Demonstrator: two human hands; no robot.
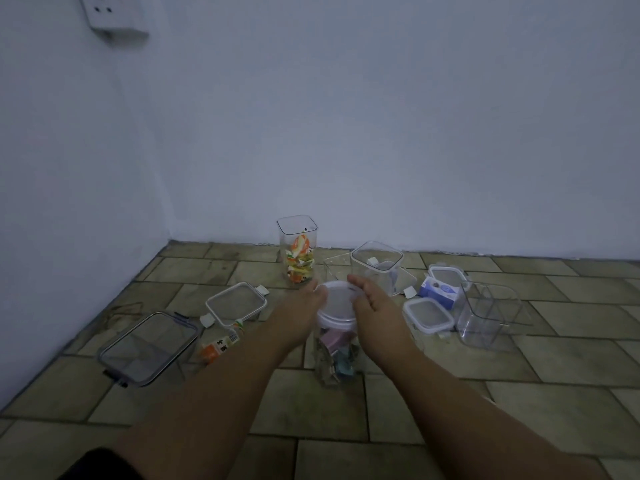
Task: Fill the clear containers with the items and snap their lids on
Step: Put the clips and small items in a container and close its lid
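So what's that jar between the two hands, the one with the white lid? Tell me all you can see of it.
The jar is clear, plastic by its look, and stands upright on the tiled floor. Pink and blue-green packets show inside. A round lid, white-rimmed with a cloudy centre, sits on top. The left hand grips the lid's left edge, the right hand its right. Whether it is snapped shut I cannot tell.

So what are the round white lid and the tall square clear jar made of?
The round white lid looks like matte plastic, its centre dimly see-through. The tall square clear jar seems glossy hard plastic: orange packets show through its walls.
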